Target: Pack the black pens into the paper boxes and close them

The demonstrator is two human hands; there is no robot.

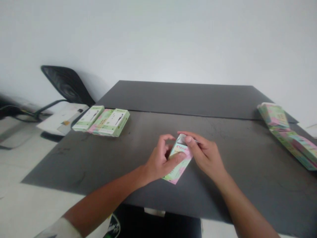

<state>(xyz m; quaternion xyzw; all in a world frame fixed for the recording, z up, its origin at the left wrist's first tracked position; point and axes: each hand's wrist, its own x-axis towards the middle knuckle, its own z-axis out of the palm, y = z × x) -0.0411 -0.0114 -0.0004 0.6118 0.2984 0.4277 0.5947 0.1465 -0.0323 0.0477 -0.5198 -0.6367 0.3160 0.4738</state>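
Observation:
A small green and pink carton (177, 167) is held above the near middle of the table, tilted, its far end open with pale flaps showing. My left hand (163, 159) grips it from the left, thumb lying across the printed front and fingers round the side. My right hand (205, 150) is closed at the open end, its thumb and fingers pinching the flap (182, 138) on the upper right edge. What lies inside the carton cannot be seen.
On the dark table (148, 138), several green and white cartons (112, 122) sit at the left edge. At the right edge lie stacked flat green and pink cartons (276, 115). Beyond the left edge stand a black mesh chair (69, 84) and a white box (63, 119). A wall rises behind.

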